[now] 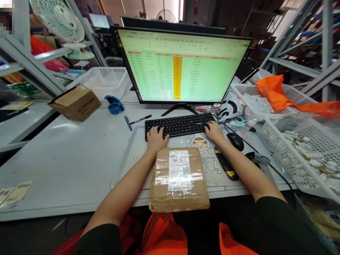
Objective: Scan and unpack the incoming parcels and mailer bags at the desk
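Note:
My left hand (pixel 156 139) rests with fingers spread on the left end of a black keyboard (pixel 180 124). On the number keys at its right end lies my right hand (pixel 213 131), fingers stretched out and holding nothing. Between my forearms sits a taped brown cardboard parcel (pixel 162 164) with a white label, overhanging the table's front edge. Behind the keyboard stands a monitor (pixel 154 71) showing a spreadsheet with one orange column. A black mouse (pixel 235 141) is right of my right hand, and a black and yellow cutter knife (pixel 225 164) lies beside my right forearm.
A small brown carton (pixel 79 106), a blue tape dispenser (pixel 114 107) and two pens (pixel 140 119) lie to the left. White plastic baskets (pixel 294 166) line the right side, one draped with orange cloth (pixel 275 95). A scanner (pixel 261 161) with a cable sits near my right forearm.

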Action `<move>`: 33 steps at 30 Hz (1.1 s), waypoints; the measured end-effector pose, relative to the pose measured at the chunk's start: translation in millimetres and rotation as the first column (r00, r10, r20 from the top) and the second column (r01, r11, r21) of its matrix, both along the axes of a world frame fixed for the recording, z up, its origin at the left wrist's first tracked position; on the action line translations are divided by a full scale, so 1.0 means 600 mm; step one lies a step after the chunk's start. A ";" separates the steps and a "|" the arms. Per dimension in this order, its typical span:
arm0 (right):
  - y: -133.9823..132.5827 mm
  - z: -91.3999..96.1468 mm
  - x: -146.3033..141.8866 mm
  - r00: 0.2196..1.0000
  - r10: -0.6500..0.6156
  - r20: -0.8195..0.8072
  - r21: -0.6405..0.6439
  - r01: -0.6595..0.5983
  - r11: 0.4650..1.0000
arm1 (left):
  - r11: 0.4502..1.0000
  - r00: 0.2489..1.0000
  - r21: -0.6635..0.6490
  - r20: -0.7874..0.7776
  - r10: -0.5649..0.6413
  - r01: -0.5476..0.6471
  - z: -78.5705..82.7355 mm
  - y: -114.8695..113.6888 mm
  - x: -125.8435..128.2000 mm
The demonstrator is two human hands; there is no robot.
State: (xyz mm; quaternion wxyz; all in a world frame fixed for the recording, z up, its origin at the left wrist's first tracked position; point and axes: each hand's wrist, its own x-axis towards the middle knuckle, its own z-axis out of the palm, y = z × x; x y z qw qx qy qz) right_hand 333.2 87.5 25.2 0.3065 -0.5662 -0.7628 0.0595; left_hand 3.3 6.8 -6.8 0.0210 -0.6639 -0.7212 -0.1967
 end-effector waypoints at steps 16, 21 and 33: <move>0.058 -0.094 0.048 0.999 0.013 -0.048 0.132 -0.007 0.991 | 0.999 1.000 -0.040 0.031 -0.002 0.003 0.006 -0.003 -0.004; 0.058 -0.095 0.048 0.999 0.013 -0.046 0.140 -0.007 0.990 | 0.999 0.999 -0.036 0.043 -0.006 0.008 0.005 -0.004 -0.006; 0.040 -0.076 0.036 0.998 -0.045 0.049 0.166 0.036 0.985 | 0.999 0.998 -0.025 0.061 -0.025 0.026 0.005 -0.003 -0.008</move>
